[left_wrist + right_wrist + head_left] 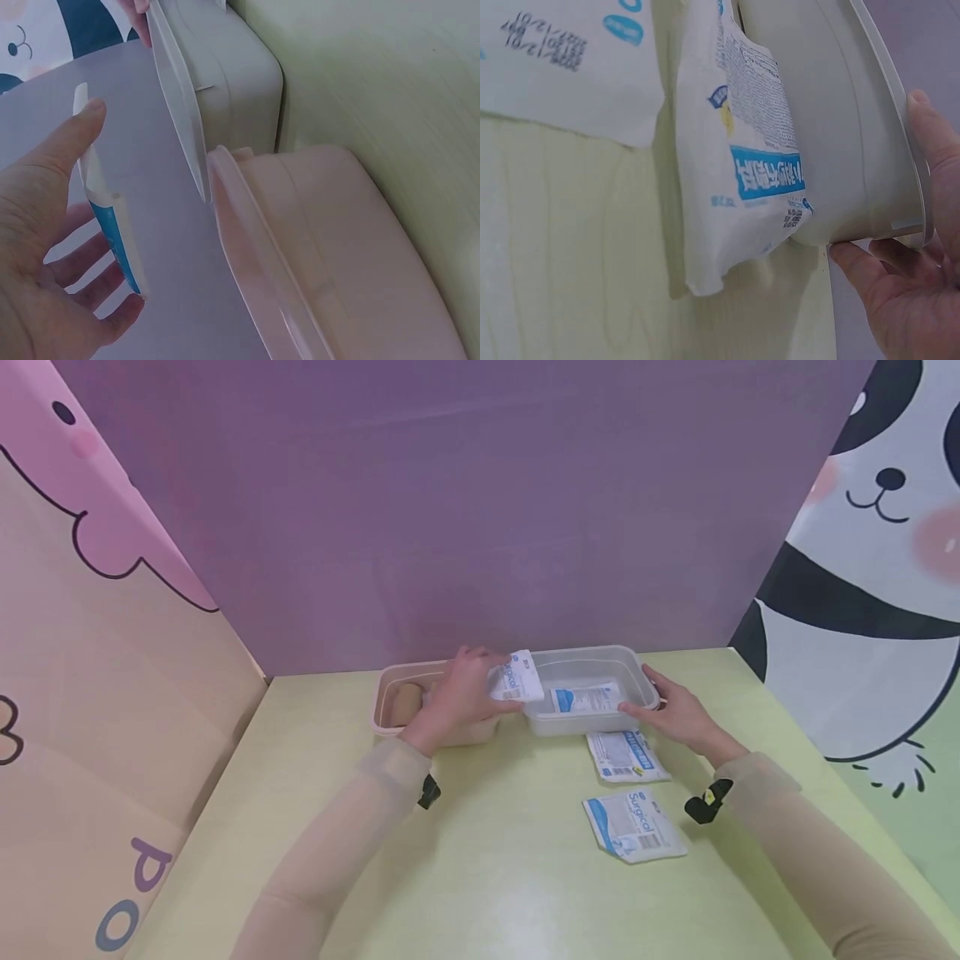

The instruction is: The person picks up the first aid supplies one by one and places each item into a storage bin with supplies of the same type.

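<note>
My left hand (461, 693) pinches a white packet (519, 678) printed "Surgical" between thumb and fingers, above the gap where the two bins meet. In the left wrist view the packet (112, 236) is seen edge-on, its blue strip showing. The right hand (678, 717) grips the right end of a whitish plastic bin (573, 725), thumb over the rim. Inside that bin lies another white and blue packet (588, 698). A pink bin (386, 677) stands beneath the left hand, with a brown rounded object (407, 704) inside; the hand hides part of its contents.
Two more packets lie on the table: one (626, 756) against the front of the whitish bin, another "Surgical" one (636, 827) nearer me. A purple panel (480, 527) rises behind the bins. Printed panels stand at left and right.
</note>
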The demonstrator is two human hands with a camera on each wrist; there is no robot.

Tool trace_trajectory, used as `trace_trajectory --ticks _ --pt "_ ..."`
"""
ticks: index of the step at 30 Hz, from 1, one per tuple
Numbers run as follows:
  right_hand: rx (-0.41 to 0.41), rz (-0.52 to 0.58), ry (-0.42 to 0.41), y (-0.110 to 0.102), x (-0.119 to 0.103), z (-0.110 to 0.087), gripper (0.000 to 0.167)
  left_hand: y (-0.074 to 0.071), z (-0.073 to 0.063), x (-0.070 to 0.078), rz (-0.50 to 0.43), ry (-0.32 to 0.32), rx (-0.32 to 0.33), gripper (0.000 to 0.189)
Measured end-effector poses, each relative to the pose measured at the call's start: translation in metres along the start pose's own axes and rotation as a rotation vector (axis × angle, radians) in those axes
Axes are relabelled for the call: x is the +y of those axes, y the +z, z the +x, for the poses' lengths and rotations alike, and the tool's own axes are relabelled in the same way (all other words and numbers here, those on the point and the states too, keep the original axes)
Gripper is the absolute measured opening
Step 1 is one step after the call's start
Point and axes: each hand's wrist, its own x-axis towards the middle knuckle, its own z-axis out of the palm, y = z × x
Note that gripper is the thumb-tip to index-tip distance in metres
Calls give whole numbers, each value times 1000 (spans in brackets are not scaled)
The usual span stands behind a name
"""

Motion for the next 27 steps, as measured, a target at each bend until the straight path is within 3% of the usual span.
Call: trace_trajectory --ticks 6,13,27 --pt "6 2 -19 0 -3 4 109 4 22 8 30 -7 -18 84" --pt "2 0 -3 0 -2 -1 108 23 48 24 78 -17 -68 85" --pt "-19 -22 23 0 0 2 110 52 77 39 145 -7 -103 79"
